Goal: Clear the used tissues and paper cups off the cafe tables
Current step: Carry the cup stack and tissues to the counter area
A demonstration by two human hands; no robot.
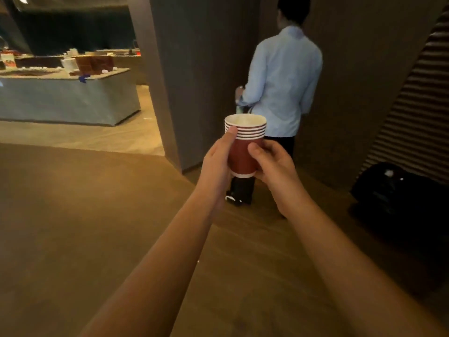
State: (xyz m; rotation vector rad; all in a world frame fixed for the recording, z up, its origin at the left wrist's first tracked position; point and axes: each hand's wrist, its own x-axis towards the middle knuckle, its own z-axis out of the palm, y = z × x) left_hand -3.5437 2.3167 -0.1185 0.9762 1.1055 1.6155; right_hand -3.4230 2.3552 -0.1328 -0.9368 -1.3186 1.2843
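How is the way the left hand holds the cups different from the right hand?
The left hand sits higher on the stack of red paper cups, its thumb up at the white rims; the right hand grips lower, thumb on the red wall, fingers near the base. The left comes from the left side, the right from the right. Both touch the same stack.

One stack of nested paper cups (245, 142), six rims, two hands, one counter (73, 98)

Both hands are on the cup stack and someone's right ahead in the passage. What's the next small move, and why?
Probably hold back a step and keep the stack of red paper cups upright. The left hand and right hand grip it from both sides, and the person in a light blue shirt stands close ahead, back turned, filling the narrow gap.
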